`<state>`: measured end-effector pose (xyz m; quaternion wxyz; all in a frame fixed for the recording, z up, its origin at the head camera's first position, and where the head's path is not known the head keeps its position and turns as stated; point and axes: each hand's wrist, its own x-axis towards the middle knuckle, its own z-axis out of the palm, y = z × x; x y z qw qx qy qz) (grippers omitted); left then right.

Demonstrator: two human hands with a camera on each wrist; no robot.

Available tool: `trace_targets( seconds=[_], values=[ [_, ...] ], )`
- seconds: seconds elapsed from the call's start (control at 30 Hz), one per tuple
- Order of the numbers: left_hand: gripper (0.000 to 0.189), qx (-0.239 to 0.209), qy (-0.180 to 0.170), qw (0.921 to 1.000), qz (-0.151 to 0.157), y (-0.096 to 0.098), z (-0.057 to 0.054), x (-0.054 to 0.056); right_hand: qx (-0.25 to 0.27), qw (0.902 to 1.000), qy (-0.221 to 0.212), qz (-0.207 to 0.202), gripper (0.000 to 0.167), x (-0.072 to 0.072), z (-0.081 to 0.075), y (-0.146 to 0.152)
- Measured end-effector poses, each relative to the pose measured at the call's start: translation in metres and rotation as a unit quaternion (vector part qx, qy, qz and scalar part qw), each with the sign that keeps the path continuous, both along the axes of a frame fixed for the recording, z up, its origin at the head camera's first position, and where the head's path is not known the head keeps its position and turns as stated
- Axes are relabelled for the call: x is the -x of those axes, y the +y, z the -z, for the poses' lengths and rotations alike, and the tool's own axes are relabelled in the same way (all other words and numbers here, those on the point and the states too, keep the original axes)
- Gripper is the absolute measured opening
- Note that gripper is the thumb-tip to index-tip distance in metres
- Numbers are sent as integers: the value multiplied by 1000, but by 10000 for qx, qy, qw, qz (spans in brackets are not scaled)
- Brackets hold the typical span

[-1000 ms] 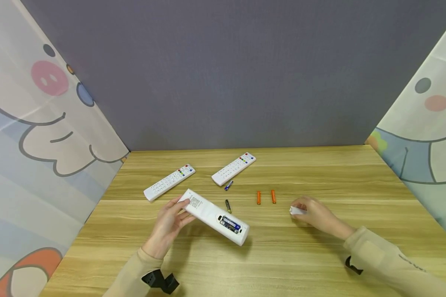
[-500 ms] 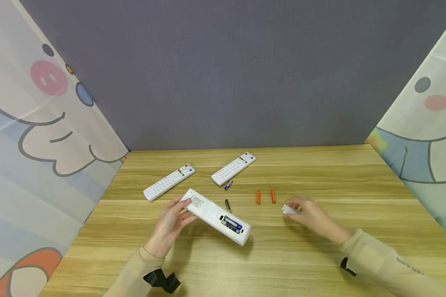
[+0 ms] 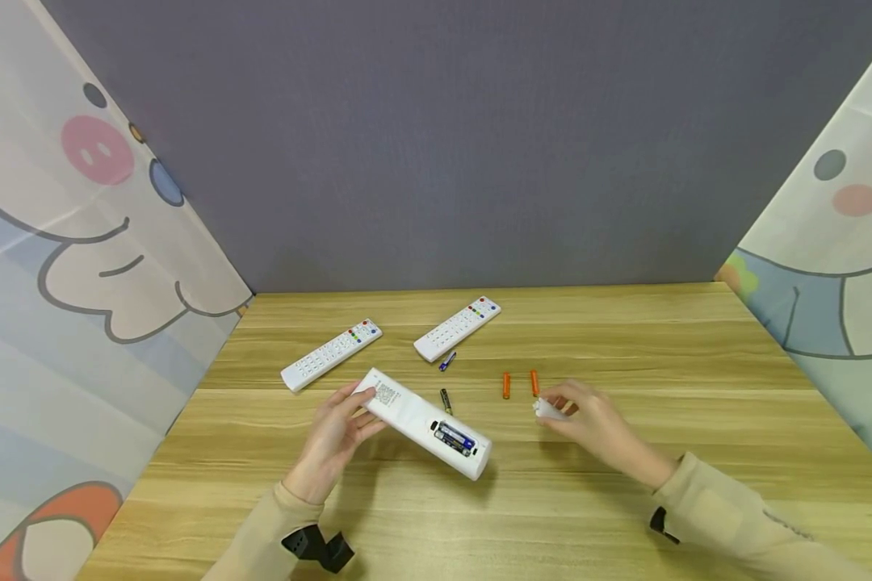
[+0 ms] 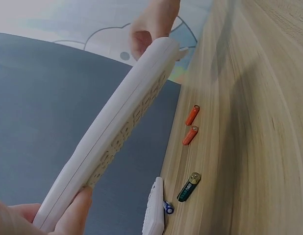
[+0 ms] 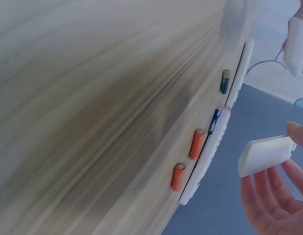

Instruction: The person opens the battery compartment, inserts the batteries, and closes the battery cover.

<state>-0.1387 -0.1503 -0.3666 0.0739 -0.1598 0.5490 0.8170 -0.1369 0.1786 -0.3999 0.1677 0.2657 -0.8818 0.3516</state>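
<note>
My left hand [image 3: 329,440] grips a white remote control [image 3: 414,415] by its near-left end, back side up and tilted above the table. Its battery compartment is uncovered, and two batteries [image 3: 454,438] lie in it. In the left wrist view the remote [image 4: 105,127] appears edge-on, with thumb and fingers on its lower end. To the right, my right hand [image 3: 599,424] pinches a small white battery cover [image 3: 550,409] between thumb and fingers, apart from the remote. The right wrist view shows this cover [image 5: 265,155] from its smooth face.
Two white remotes [image 3: 332,355] [image 3: 456,329] lie buttons up at the back. Around the table's middle are a blue battery [image 3: 447,361], a dark green battery [image 3: 446,402] and two orange batteries [image 3: 506,386] [image 3: 534,383]. A grey panel [image 3: 480,145] stands behind the wooden table [image 3: 698,363].
My right hand has moved left with the battery cover, closer to the remote. The left hand and its remote have shifted only very slightly.
</note>
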Motion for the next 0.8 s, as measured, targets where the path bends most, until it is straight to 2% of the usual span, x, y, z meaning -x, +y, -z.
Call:
trace_targets(
  seconds=[0.13, 0.33, 0.8],
  values=[
    [40, -9, -3, 10000, 9, 1, 0, 0, 239, 9996, 148, -76, 28, -2, -3, -7],
    [44, -58, 9, 10000, 26, 1, 2, 1, 583, 9981, 139, -149, 28, -5, -7, -15],
    [41, -93, -28, 10000, -12, 2, 4, 3, 1116, 9936, -103, -106, 33, -13, -11, -32]
  ],
)
